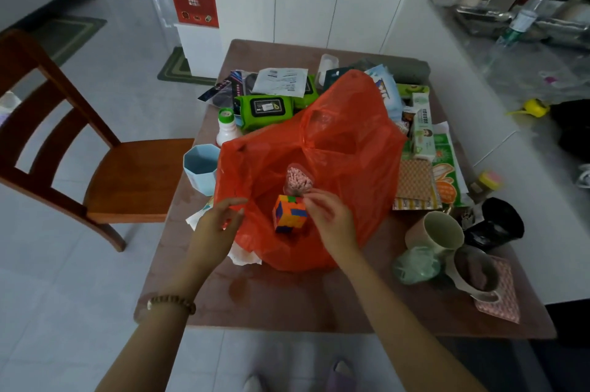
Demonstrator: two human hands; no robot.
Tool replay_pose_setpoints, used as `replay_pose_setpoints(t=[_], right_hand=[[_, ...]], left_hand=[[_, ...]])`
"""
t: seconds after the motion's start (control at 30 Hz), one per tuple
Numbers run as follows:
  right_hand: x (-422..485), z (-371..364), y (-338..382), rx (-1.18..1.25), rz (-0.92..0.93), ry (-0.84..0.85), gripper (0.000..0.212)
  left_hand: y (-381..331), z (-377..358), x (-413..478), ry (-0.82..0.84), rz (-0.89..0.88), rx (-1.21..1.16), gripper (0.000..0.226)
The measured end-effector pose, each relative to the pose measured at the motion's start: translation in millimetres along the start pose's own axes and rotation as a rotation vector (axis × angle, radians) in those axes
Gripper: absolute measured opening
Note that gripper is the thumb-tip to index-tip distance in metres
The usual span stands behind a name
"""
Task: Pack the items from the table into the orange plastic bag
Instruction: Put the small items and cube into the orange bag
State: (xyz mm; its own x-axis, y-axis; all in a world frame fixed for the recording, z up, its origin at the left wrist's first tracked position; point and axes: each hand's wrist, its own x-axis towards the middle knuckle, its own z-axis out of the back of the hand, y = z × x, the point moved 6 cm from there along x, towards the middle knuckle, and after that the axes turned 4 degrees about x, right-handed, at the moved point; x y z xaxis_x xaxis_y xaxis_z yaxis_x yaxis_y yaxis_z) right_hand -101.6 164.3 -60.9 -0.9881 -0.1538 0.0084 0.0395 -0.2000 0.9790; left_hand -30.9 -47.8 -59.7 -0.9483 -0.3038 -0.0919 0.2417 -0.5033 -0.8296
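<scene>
Left hand [220,222] pinches the near-left rim of the orange bag [344,142], holding its mouth open toward the near edge of the counter [287,302]. Right hand [330,217] reaches into that mouth from the near right, fingertips drawn together at the near end of a clear tub of cotton swabs [298,179]; whether they clamp it I cannot tell. That tub's long axis runs away from the fingertips toward the far edge, swab heads facing up. A puzzle cube [290,214] sits inside the bag, just left of those fingertips, one corner tilted up.
</scene>
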Motion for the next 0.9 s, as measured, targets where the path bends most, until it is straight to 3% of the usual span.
replay_pose_setpoints(t=[0.07, 0.13, 0.23, 0.3, 0.4, 0.47, 0.6, 0.73, 0.83, 0.9], right_hand=[[-27, 58, 19, -0.054, 0.157, -0.183, 0.008], [-56, 117, 11, -0.266, 0.189, -0.401, 0.011], [-78, 170, -31, -0.421, -0.131, -0.595, 0.038], [-76, 177, -46, -0.578, -0.183, -0.585, 0.048], [-58, 170, -62, -0.854, -0.237, -0.401, 0.058], [-54, 165, -77, -0.902, -0.307, -0.285, 0.065], [-60, 157, -53, -0.746, -0.259, -0.168, 0.062], [-42, 127, 33, -0.186, -0.016, -0.202, 0.047], [-3, 56, 33, 0.138, -0.142, -0.031, 0.037], [22, 9, 10, 0.204, -0.266, -0.025, 0.037]], left_hand=[[-2, -6, 2, -0.008, -0.007, -0.011, 0.019], [-4, -13, 2, -0.006, 0.026, -0.079, 0.018], [-8, -24, 4, -0.014, 0.087, -0.154, 0.032], [-9, -30, 6, -0.015, 0.111, -0.152, 0.044], [-12, -38, 8, -0.024, 0.131, -0.142, 0.060], [-16, -42, 7, -0.025, 0.155, -0.152, 0.064], [-21, -43, 3, -0.031, 0.181, -0.196, 0.065], [-19, -33, 0, -0.072, 0.185, -0.164, 0.062], [-18, -28, -1, -0.080, 0.187, -0.203, 0.057], [-14, -28, -1, -0.087, 0.194, -0.209, 0.055]])
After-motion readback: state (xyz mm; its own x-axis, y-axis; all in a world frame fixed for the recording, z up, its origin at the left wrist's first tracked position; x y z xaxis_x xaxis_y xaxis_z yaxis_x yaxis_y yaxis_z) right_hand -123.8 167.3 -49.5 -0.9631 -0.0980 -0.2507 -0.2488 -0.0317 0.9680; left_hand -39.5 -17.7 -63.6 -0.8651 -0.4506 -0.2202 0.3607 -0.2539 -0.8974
